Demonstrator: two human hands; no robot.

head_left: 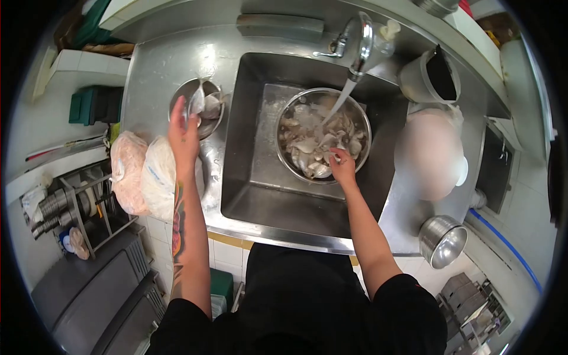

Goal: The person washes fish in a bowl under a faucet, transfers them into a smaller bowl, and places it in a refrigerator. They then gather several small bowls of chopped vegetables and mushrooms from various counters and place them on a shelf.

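Right hand, big bowl's 5 o'clock: grip narrow among fish, can't tell if holding. Left hand, 10 o'clock: grip half-wide at small bowl, likely worktop-parked for reach. Tap, 1 o'clock: feeds big bowl; sink likely catches spill.

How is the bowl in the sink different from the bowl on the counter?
The sink bowl is bigger; the counter bowl is smaller. The sink bowl has a big pile of fish, while the counter bowl shows just a few. Water pours into the sink bowl, but none pours into the counter bowl. Both are round, look like shiny metal and have fish inside.
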